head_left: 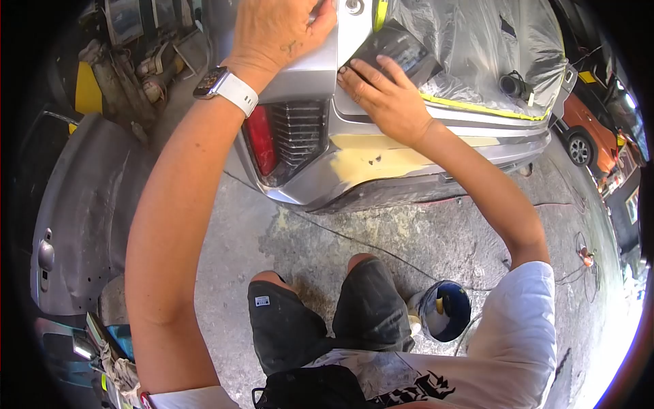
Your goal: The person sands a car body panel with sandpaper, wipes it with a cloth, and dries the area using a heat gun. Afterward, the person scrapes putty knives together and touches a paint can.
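Observation:
At the top, my left hand [283,31], with a smartwatch [210,83] on its wrist, is closed against the upper rear corner of a silver car [293,85]. Its fingertips are partly out of frame, and I cannot make out what they hold, if anything. My right hand [388,102] presses its bent fingers on a dark, shiny sheet [402,51], at the car's rear panel. Below my hands are a red and dark tail light [283,140] and a bumper [497,151] with a beige filler patch [371,162].
Clear masking plastic [470,54] edged with yellow tape [484,105] covers the car's rear. A dark bucket [446,320] stands by my right knee on the concrete floor [245,235]. A detached car door [82,218] is at left. An orange car [593,126] is at right.

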Tool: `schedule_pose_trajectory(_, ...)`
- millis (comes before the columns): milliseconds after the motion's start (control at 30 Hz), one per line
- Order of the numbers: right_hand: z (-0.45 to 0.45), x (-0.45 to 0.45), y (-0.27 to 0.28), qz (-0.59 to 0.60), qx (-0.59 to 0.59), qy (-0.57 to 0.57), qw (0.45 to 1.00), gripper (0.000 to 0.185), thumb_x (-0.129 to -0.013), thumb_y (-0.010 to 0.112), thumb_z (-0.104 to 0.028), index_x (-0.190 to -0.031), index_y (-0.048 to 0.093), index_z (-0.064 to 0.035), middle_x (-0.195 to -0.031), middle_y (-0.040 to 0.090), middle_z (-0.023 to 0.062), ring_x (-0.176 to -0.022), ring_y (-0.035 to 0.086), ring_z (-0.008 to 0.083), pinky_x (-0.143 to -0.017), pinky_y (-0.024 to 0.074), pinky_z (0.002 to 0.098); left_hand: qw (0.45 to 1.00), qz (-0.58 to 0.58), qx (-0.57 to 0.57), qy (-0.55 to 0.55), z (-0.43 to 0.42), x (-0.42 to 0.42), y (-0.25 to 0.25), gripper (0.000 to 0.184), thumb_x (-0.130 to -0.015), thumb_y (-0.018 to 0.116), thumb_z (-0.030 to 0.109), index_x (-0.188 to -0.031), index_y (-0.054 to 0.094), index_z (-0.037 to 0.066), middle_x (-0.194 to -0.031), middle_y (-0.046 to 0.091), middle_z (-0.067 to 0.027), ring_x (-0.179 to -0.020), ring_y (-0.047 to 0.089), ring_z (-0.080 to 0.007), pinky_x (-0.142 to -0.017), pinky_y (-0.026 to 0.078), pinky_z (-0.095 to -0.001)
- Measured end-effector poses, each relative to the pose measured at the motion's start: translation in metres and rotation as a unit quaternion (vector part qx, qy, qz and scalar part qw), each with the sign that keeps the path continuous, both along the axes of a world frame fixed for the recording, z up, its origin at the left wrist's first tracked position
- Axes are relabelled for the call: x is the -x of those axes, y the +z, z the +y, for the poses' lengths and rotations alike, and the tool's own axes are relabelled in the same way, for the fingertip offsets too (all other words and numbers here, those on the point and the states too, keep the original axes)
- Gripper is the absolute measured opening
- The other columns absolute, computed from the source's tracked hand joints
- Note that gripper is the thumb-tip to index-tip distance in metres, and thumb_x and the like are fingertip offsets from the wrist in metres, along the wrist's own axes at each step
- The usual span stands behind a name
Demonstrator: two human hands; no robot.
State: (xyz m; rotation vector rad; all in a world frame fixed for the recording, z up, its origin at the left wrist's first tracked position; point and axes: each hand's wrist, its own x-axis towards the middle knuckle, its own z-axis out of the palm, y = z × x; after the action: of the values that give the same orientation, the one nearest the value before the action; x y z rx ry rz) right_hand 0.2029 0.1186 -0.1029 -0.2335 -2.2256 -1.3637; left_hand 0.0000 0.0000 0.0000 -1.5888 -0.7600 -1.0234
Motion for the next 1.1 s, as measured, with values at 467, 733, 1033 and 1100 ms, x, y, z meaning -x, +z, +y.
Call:
schedule_pose_trajectory(467, -0.003, 0.004, 0.013, 0.073, -0.055, 0.021, 0.996, 0.045, -0.090, 0.056, -0.019, -0.133, 0.065, -0.0136, -0.134, 0.057, -0.0017, -0.134, 0.048, 0.0190, -0.116, 0.0346, 0.0467, 1.000, 0.003, -0.010, -0.002, -0.002, 0.000, 0.003, 0.007, -0.078, 0.062, 0.009, -0.079, 0.055, 0.008, -0.072, 0.054, -0.0099, -0.066, 0.055, -0.0312, -0.066, 0.041, -0.0406)
schedule_pose_trajectory(733, -0.006, -0.001, 0.026, 0.059, -0.050, 0.022, 0.997, 0.044, -0.089, 0.059, -0.018, -0.132, 0.066, -0.0133, -0.134, 0.058, -0.0019, -0.133, 0.048, 0.0182, -0.115, 0.0346, 0.0471, 1.000, -0.004, -0.008, -0.007, -0.001, -0.001, 0.001, 0.006, -0.079, 0.062, 0.009, -0.080, 0.056, 0.007, -0.073, 0.055, -0.0097, -0.065, 0.055, -0.0306, -0.065, 0.041, -0.0402)
schedule_pose_trajectory(1033, -0.006, -0.001, 0.014, 0.054, -0.025, 0.021, 0.998, 0.045, -0.090, 0.058, -0.019, -0.135, 0.064, -0.0121, -0.136, 0.056, -0.0021, -0.135, 0.046, 0.0192, -0.118, 0.0311, 0.0477, 1.000, -0.007, 0.005, 0.006, -0.002, 0.001, -0.002, 0.007, -0.079, 0.062, 0.009, -0.079, 0.056, 0.007, -0.073, 0.055, -0.0097, -0.065, 0.055, -0.0304, -0.065, 0.040, -0.0408)
schedule_pose_trajectory(1100, -0.001, 0.003, -0.011, 0.030, -0.019, 0.037, 0.999, 0.045, -0.091, 0.057, -0.020, -0.135, 0.064, -0.0141, -0.136, 0.056, -0.0017, -0.136, 0.045, 0.0192, -0.117, 0.0320, 0.0489, 1.000, -0.003, 0.000, 0.015, -0.004, -0.001, 0.001, 0.007, -0.079, 0.062, 0.009, -0.079, 0.055, 0.007, -0.073, 0.055, -0.0095, -0.064, 0.055, -0.0303, -0.065, 0.040, -0.0411)
